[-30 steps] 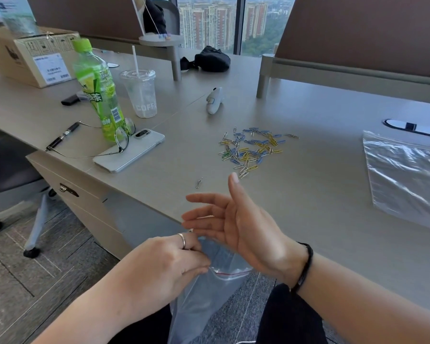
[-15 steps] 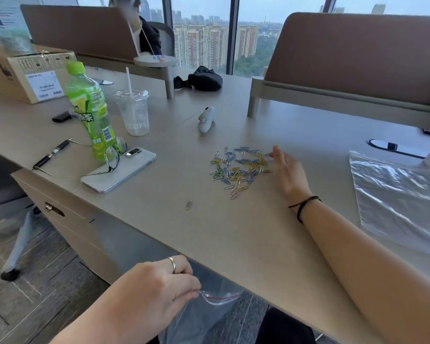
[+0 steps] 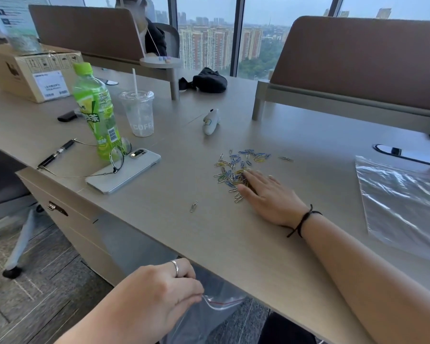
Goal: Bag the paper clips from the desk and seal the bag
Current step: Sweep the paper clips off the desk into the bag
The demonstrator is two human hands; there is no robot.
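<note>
Soft window daylight, faint shadows, perhaps edge-warped

You can read "COFFE" in pale capitals low on the clear plastic cup (image 3: 138, 114), while the green bottle (image 3: 97, 112) carries white Chinese characters and a barcode too blurred to make out, and the shipping label on the cardboard box (image 3: 32, 75) is illegible.

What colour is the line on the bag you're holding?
Red: a thin stripe along the bag mouth, seen in the head view.
</note>
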